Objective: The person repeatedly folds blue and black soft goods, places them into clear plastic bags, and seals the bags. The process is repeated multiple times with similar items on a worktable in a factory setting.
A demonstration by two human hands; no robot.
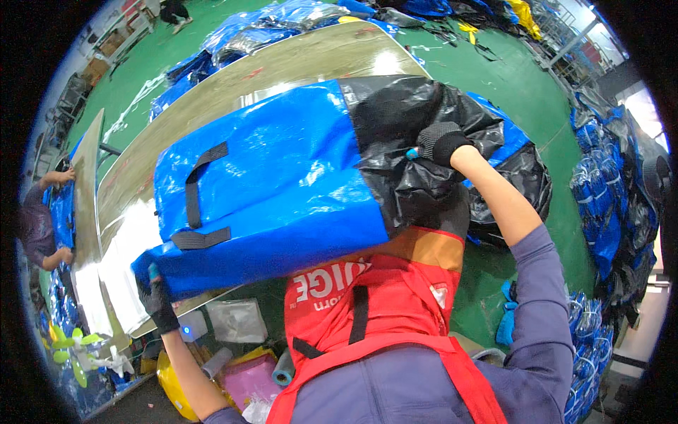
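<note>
A large glossy bag (275, 155) lies across the table (138, 173), with a blue body, a black end section and black webbing straps. My left hand (159, 307), in a dark glove, holds the bag's near left corner; some of its fingers are hidden behind the blue sheet. My right hand (443, 143), in a grey and black glove, is closed on the crumpled black end section (395, 120). A bit of blue shows at a fingertip of each glove. The bag's near edge hangs in front of my red apron (381, 304).
More blue and black bags (244, 32) lie beyond the table on the green floor (522, 78). Tied blue bundles (600, 191) are stacked at the right. At the far left, another person (39, 219) works at a second board. A small green-leaved fan-like object (74, 346) stands lower left.
</note>
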